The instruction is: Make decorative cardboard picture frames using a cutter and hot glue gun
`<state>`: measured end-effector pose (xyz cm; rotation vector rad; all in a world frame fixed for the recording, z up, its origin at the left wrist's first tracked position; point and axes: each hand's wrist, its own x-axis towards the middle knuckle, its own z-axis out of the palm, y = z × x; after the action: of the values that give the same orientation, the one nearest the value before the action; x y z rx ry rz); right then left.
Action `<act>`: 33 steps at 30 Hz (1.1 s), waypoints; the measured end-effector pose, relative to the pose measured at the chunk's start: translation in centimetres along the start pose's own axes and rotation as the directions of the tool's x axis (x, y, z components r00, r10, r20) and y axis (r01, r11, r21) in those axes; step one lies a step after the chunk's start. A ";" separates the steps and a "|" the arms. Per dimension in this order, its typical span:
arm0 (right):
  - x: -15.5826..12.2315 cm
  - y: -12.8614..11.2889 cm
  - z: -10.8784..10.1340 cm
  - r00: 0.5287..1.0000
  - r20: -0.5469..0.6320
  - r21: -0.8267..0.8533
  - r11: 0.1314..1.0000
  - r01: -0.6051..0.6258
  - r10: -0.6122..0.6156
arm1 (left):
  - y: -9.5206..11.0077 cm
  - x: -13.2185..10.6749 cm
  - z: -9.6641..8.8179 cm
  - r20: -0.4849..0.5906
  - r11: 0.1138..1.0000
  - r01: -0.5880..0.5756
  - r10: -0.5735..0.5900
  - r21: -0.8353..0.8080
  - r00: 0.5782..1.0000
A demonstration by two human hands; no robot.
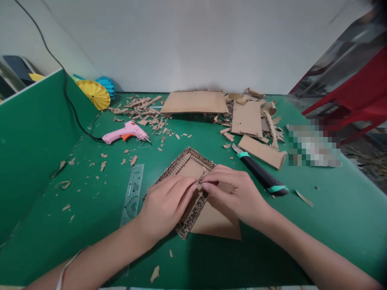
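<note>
Both my hands meet over a rectangular cardboard frame (193, 213) with corrugated edges, which lies tilted on the green table. My left hand (169, 201) pinches one end of a thin cardboard strip (202, 176) between thumb and forefinger. The fingertips of my right hand (232, 189) close on the same strip, right beside the left ones. Part of the strip is hidden by the fingers. A flat cardboard sheet (217, 221) sticks out from under the frame on the right. A clear ruler (132, 193) lies just left of my left hand.
A pink glue gun (125, 133) with a black cord (72, 106) lies at left. A utility knife (261, 171) rests right of my hands, blade exposed. Cardboard pieces (195, 102) and scraps line the back. A green partition (39, 133) bounds the left; a red chair (356, 88) stands beyond the right edge.
</note>
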<state>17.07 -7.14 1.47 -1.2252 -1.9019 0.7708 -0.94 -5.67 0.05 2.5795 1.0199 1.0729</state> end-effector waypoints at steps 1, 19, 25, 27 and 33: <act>0.0 -0.1 0.2 1.000 -0.017 0.012 1.000 -0.004 0.004 | 0.0 -0.1 0.1 -0.002 0.999 -0.029 0.029 0.014 1.000; -0.1 0.2 0.5 0.960 -0.046 0.169 0.950 -0.264 0.275 | 0.4 0.0 0.3 0.058 0.991 0.045 -0.038 -0.124 0.998; -0.1 0.2 0.6 0.984 -0.032 0.089 0.981 -0.174 0.177 | 0.5 0.3 0.1 0.045 0.968 0.190 -0.185 -0.163 0.982; -0.1 0.1 0.6 0.988 -0.026 0.078 0.986 -0.151 0.153 | 0.4 0.2 0.1 0.024 0.978 0.151 -0.149 -0.141 0.989; -0.1 0.1 0.8 0.984 -0.010 0.080 0.981 -0.177 0.179 | 0.4 0.0 0.2 0.017 0.995 0.053 -0.052 -0.087 0.998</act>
<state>16.49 -7.26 0.97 -1.3610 -1.7471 0.9176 -0.64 -5.95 0.04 2.4736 1.0086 1.0601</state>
